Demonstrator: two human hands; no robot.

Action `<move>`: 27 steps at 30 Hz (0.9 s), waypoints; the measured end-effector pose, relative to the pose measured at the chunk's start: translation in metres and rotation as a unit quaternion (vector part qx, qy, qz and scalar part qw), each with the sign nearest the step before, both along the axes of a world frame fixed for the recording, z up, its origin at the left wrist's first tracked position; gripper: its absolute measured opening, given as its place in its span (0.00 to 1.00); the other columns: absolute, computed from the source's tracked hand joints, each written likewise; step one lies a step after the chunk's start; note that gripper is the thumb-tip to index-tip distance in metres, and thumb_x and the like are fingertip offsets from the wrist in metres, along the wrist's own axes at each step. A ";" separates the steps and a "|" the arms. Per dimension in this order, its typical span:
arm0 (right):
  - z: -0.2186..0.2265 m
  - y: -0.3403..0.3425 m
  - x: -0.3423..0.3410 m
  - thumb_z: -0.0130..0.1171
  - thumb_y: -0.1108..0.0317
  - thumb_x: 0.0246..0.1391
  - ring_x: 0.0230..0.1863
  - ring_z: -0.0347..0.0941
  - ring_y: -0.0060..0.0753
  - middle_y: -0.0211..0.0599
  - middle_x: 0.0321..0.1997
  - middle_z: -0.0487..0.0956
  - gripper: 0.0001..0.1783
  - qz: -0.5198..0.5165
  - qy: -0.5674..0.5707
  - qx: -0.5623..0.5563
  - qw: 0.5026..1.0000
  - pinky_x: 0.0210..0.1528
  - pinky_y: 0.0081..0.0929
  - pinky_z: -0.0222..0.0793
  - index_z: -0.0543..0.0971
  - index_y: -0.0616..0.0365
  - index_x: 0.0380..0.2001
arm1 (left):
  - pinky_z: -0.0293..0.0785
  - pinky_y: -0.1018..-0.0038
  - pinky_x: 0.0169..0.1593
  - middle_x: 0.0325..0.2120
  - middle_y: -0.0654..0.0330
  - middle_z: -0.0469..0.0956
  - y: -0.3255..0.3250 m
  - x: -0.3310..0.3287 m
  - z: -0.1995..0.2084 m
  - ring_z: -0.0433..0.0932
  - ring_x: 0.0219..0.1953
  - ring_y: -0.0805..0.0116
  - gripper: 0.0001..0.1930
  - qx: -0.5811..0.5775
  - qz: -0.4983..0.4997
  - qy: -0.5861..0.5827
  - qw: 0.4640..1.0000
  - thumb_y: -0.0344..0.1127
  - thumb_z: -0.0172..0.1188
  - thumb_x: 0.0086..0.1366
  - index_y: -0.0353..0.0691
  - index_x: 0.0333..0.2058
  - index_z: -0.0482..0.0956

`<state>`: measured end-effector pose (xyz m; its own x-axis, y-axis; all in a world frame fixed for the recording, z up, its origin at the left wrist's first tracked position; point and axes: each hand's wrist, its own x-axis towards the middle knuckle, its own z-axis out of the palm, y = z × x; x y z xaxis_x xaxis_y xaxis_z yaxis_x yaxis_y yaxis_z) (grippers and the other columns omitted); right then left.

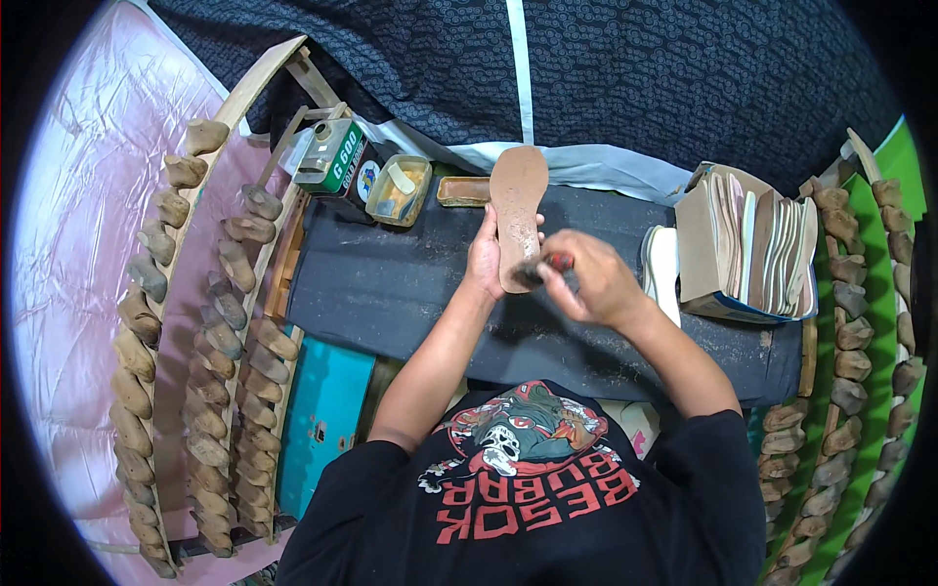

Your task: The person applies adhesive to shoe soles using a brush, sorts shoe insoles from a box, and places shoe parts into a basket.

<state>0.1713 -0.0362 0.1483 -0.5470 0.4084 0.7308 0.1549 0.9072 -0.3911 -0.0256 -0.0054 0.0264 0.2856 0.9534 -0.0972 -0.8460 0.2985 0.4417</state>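
A tan shoe insole (520, 190) is held up above the dark table, its heel end toward me. My left hand (485, 258) grips it along the left edge, the thumb at the edge and fingertips showing at the right side. Wet, shiny patches cover the middle and heel of its upper face. In my right hand (594, 279) is a small brush (529, 272) with dark bristles and a reddish handle, partly hidden by the fingers. The bristles touch the insole near its heel.
Beyond the left hand stand a metal can (330, 156), a glue-stained tub (399, 191) with a spreader inside, and a shallow tray (463, 191). At right, white insoles (661, 262) lie beside a cardboard box (701, 239) packed with soles. Racks of wooden shoe lasts (234, 264) flank both sides.
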 end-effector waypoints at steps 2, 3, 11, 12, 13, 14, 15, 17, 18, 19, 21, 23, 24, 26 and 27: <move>-0.004 0.012 -0.003 0.64 0.75 0.53 0.31 0.76 0.48 0.43 0.30 0.76 0.15 -0.043 0.023 -0.012 0.999 0.37 0.38 0.74 0.72 0.63 0.42 | 0.82 0.61 0.48 0.48 0.54 0.81 -0.003 0.008 0.008 0.82 0.44 0.59 0.33 0.006 -0.034 -0.026 0.999 0.64 0.36 0.76 0.44 0.60 0.73; -0.006 0.017 -0.004 0.64 0.75 0.53 0.31 0.76 0.48 0.43 0.30 0.76 0.15 -0.047 0.021 -0.011 0.999 0.37 0.38 0.74 0.72 0.63 0.42 | 0.80 0.61 0.53 0.51 0.53 0.79 -0.008 0.019 0.020 0.81 0.48 0.58 0.33 0.000 -0.015 -0.007 1.000 0.64 0.35 0.76 0.44 0.62 0.71; -0.016 0.002 -0.013 0.64 0.77 0.52 0.30 0.75 0.48 0.42 0.29 0.74 0.17 0.018 0.021 0.007 1.000 0.37 0.39 0.73 0.70 0.63 0.43 | 0.82 0.58 0.51 0.47 0.52 0.81 -0.013 0.004 0.009 0.83 0.46 0.57 0.32 0.030 -0.021 -0.040 0.999 0.63 0.38 0.76 0.43 0.59 0.73; -0.018 -0.004 -0.014 0.63 0.77 0.51 0.29 0.75 0.48 0.41 0.29 0.73 0.16 0.037 0.023 -0.005 0.999 0.37 0.38 0.73 0.70 0.63 0.42 | 0.82 0.58 0.51 0.47 0.52 0.81 -0.012 0.003 0.005 0.83 0.46 0.57 0.32 0.032 -0.017 -0.042 0.998 0.63 0.38 0.76 0.43 0.59 0.73; -0.018 -0.008 -0.016 0.63 0.77 0.52 0.30 0.75 0.48 0.42 0.29 0.73 0.16 0.050 0.018 -0.007 0.999 0.37 0.38 0.74 0.70 0.64 0.42 | 0.83 0.58 0.49 0.44 0.52 0.82 -0.013 0.003 0.009 0.84 0.44 0.57 0.31 0.026 -0.002 -0.017 1.000 0.63 0.38 0.76 0.42 0.57 0.74; -0.017 -0.010 -0.017 0.62 0.76 0.53 0.30 0.76 0.48 0.43 0.30 0.74 0.15 0.062 0.014 -0.009 0.998 0.37 0.38 0.74 0.70 0.64 0.42 | 0.84 0.58 0.46 0.42 0.51 0.82 -0.014 0.003 0.012 0.84 0.41 0.57 0.31 0.019 0.014 0.008 1.000 0.63 0.39 0.76 0.42 0.55 0.75; -0.018 -0.008 -0.016 0.62 0.76 0.53 0.30 0.76 0.48 0.43 0.30 0.74 0.15 0.063 0.013 -0.008 0.998 0.37 0.38 0.74 0.70 0.64 0.42 | 0.83 0.61 0.48 0.47 0.51 0.81 -0.013 0.001 0.007 0.84 0.44 0.58 0.31 0.028 0.003 0.016 0.999 0.61 0.38 0.77 0.43 0.60 0.72; -0.021 -0.001 -0.013 0.61 0.76 0.55 0.31 0.77 0.48 0.46 0.32 0.76 0.14 0.016 0.030 -0.101 0.994 0.36 0.38 0.74 0.70 0.65 0.43 | 0.82 0.61 0.50 0.48 0.52 0.81 -0.019 0.010 0.022 0.83 0.45 0.58 0.31 0.001 -0.001 -0.016 1.000 0.61 0.38 0.77 0.43 0.61 0.72; -0.018 0.006 -0.011 0.59 0.76 0.57 0.31 0.78 0.49 0.48 0.34 0.77 0.13 -0.001 0.034 -0.097 0.995 0.36 0.37 0.74 0.70 0.65 0.44 | 0.81 0.61 0.52 0.49 0.53 0.81 -0.021 0.015 0.027 0.83 0.47 0.58 0.31 -0.025 -0.005 -0.048 0.999 0.61 0.38 0.77 0.43 0.62 0.72; -0.015 0.013 -0.013 0.60 0.77 0.56 0.31 0.78 0.49 0.48 0.33 0.78 0.14 -0.019 0.048 -0.095 0.994 0.35 0.37 0.74 0.70 0.65 0.44 | 0.77 0.61 0.58 0.53 0.56 0.79 -0.021 0.018 0.026 0.80 0.53 0.59 0.30 -0.016 -0.006 -0.074 0.997 0.58 0.38 0.77 0.44 0.64 0.70; -0.009 0.022 -0.015 0.60 0.77 0.56 0.31 0.78 0.49 0.48 0.33 0.78 0.14 -0.037 0.062 -0.092 0.993 0.35 0.37 0.74 0.70 0.65 0.44 | 0.76 0.61 0.60 0.55 0.56 0.78 -0.020 0.021 0.025 0.78 0.56 0.59 0.29 0.007 0.002 -0.051 0.999 0.57 0.38 0.78 0.44 0.64 0.69; -0.005 0.027 -0.015 0.60 0.77 0.56 0.30 0.78 0.48 0.48 0.32 0.78 0.14 -0.079 0.070 -0.095 0.990 0.34 0.37 0.74 0.70 0.65 0.44 | 0.74 0.61 0.63 0.59 0.56 0.74 -0.021 0.021 0.023 0.76 0.59 0.59 0.28 0.049 0.007 -0.045 0.998 0.54 0.38 0.79 0.44 0.66 0.67; -0.005 0.026 -0.014 0.60 0.77 0.56 0.30 0.78 0.48 0.48 0.32 0.78 0.14 -0.080 0.069 -0.095 0.990 0.34 0.37 0.74 0.70 0.65 0.44 | 0.74 0.61 0.63 0.59 0.56 0.74 -0.020 0.022 0.022 0.76 0.59 0.59 0.28 0.049 0.007 -0.045 0.998 0.54 0.38 0.79 0.44 0.66 0.67; -0.007 0.021 -0.012 0.62 0.76 0.55 0.30 0.78 0.47 0.47 0.32 0.78 0.15 -0.065 0.044 -0.057 0.995 0.34 0.37 0.74 0.70 0.65 0.44 | 0.76 0.60 0.61 0.57 0.55 0.76 -0.018 0.024 0.025 0.77 0.57 0.58 0.27 0.014 0.012 -0.068 0.998 0.54 0.38 0.78 0.44 0.64 0.69; -0.007 0.014 -0.012 0.62 0.76 0.54 0.29 0.78 0.47 0.46 0.31 0.78 0.15 -0.061 0.038 -0.040 0.997 0.34 0.37 0.74 0.70 0.65 0.43 | 0.78 0.60 0.58 0.55 0.54 0.78 -0.017 0.022 0.025 0.79 0.54 0.57 0.27 0.013 0.005 -0.080 0.997 0.55 0.39 0.78 0.43 0.63 0.70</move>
<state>0.1595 -0.0222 0.1409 -0.4344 0.5263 0.7309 0.2292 0.8494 -0.4754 -0.0037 -0.0223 0.0515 0.2861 0.9579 -0.0258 -0.9092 0.2799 0.3081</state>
